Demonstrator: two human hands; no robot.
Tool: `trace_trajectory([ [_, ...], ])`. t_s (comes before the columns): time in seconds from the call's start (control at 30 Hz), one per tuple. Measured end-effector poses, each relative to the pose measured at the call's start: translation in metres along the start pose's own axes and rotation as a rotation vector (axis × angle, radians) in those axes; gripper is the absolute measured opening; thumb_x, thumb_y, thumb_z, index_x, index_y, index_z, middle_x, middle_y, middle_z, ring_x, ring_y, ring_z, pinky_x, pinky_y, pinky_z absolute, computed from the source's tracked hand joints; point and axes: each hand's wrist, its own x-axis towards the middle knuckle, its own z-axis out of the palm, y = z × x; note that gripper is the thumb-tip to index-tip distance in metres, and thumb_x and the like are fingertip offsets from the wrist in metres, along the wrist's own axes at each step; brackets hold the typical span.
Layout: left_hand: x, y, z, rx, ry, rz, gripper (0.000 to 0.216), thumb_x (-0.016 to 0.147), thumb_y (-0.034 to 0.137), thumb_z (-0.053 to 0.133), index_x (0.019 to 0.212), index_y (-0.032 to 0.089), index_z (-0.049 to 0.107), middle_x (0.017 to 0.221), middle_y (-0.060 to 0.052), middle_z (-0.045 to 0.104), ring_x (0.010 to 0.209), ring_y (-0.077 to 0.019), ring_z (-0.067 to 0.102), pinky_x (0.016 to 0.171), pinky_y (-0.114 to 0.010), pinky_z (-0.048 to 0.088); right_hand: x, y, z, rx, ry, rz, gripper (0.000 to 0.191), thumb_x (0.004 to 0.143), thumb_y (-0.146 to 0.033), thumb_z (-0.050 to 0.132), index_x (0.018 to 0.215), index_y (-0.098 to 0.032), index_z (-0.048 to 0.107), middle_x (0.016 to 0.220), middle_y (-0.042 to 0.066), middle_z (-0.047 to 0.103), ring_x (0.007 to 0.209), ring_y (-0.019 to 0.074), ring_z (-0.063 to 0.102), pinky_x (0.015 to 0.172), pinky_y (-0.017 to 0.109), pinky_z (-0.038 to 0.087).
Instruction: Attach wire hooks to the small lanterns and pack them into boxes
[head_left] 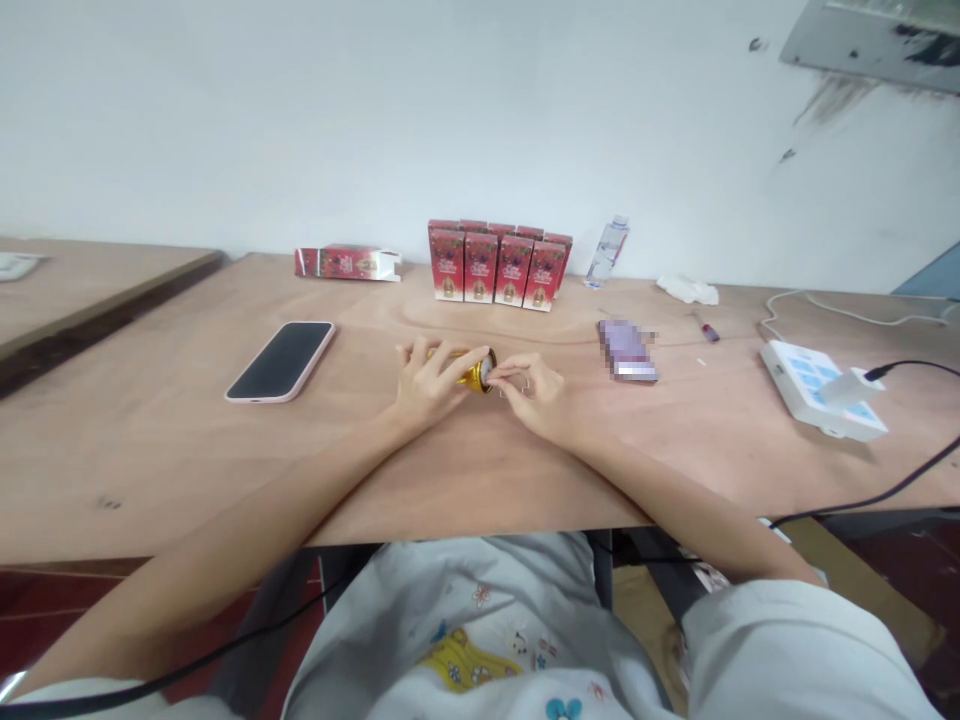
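Observation:
A small gold can (478, 372) lies on its side on the wooden table (150, 440), near the middle. My left hand (431, 380) is wrapped round its body. My right hand (534, 388) pinches at the can's right end, fingers pressed together. A row of red cartons (496, 266) stands upright behind the hands, near the wall. One red carton (345, 263) lies flat to the left of that row.
A phone in a pink case (282, 361) lies face up at the left. A blurred purple item (628, 350) sits right of my hands. A clear bottle (606, 252), white cloth (688, 290), small red tool (706, 330), and white power strip (821, 388) with cables lie at right.

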Motion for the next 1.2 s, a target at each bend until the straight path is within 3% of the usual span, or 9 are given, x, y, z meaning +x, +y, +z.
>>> trace_trajectory([
  [0.27,-0.002,-0.010,0.002,-0.087,0.091,0.187,0.032,0.086,0.035,0.061,0.118,0.036,0.061,0.094,0.000,0.072,0.086,-0.0211,0.052,0.085,-0.036,0.029,0.010,-0.001,-0.004,0.078,-0.054,-0.004,0.020,0.080,-0.030,0.068,0.091,-0.023,0.053,0.082,-0.001,0.062,0.075,0.0136,0.062,0.072,0.029,0.051],
  [0.47,0.002,-0.008,0.003,-0.171,0.007,0.021,0.030,0.086,0.042,0.060,0.114,0.030,0.064,0.100,-0.005,0.072,0.093,-0.0233,0.057,0.084,-0.038,0.035,0.012,0.006,-0.005,0.089,-0.060,0.136,0.033,0.076,-0.038,0.071,0.096,-0.023,0.050,0.085,0.000,0.058,0.078,0.0152,0.056,0.075,0.032,0.047],
  [0.6,0.005,-0.011,0.001,-0.191,0.018,-0.057,0.036,0.085,0.041,0.060,0.117,0.023,0.060,0.105,-0.009,0.068,0.094,-0.0235,0.059,0.081,-0.037,0.043,0.011,0.011,-0.007,-0.033,-0.105,0.183,0.024,0.084,-0.037,0.059,0.099,-0.021,0.049,0.091,0.005,0.060,0.082,0.0170,0.057,0.080,0.033,0.046],
  [0.7,0.005,-0.018,0.002,-0.236,0.009,-0.176,0.042,0.083,0.041,0.062,0.118,0.019,0.056,0.109,-0.010,0.065,0.098,-0.0230,0.060,0.083,-0.035,0.048,0.012,0.012,-0.010,-0.294,-0.352,0.165,0.020,0.084,-0.031,0.055,0.100,-0.018,0.053,0.092,0.008,0.064,0.090,0.0219,0.057,0.084,0.036,0.043],
  [0.77,0.003,-0.022,0.004,-0.275,0.007,-0.274,0.044,0.080,0.039,0.065,0.117,0.018,0.053,0.111,-0.010,0.063,0.102,-0.0229,0.060,0.086,-0.035,0.049,0.013,0.011,-0.011,-0.477,-0.567,0.124,0.024,0.083,-0.030,0.056,0.103,-0.016,0.055,0.092,0.010,0.067,0.093,0.0256,0.056,0.085,0.038,0.041],
  [0.83,0.002,-0.024,0.006,-0.322,0.028,-0.342,0.046,0.077,0.036,0.068,0.116,0.018,0.052,0.112,-0.009,0.063,0.105,-0.0226,0.059,0.090,-0.035,0.049,0.013,0.007,-0.011,-0.602,-0.698,0.067,0.030,0.083,-0.028,0.056,0.109,-0.015,0.056,0.094,0.011,0.068,0.094,0.0276,0.057,0.084,0.038,0.041],
  [1.03,0.011,-0.016,0.008,-0.549,0.161,-0.712,0.052,0.068,0.038,0.077,0.109,0.019,0.051,0.106,-0.006,0.062,0.099,-0.0221,0.062,0.089,-0.034,0.050,0.010,0.004,-0.008,-0.731,-0.761,-0.101,0.031,0.089,-0.013,0.041,0.115,-0.015,0.057,0.089,0.012,0.068,0.091,0.0252,0.058,0.080,0.034,0.041],
  [1.2,0.020,-0.020,0.007,-0.747,0.244,-1.125,0.037,0.068,0.030,0.077,0.094,0.020,0.051,0.098,-0.003,0.062,0.096,-0.0188,0.062,0.087,-0.032,0.050,0.009,0.012,-0.004,-0.690,-0.716,-0.177,0.031,0.090,-0.009,0.037,0.114,-0.014,0.057,0.090,0.012,0.068,0.089,0.0235,0.058,0.080,0.034,0.043],
])
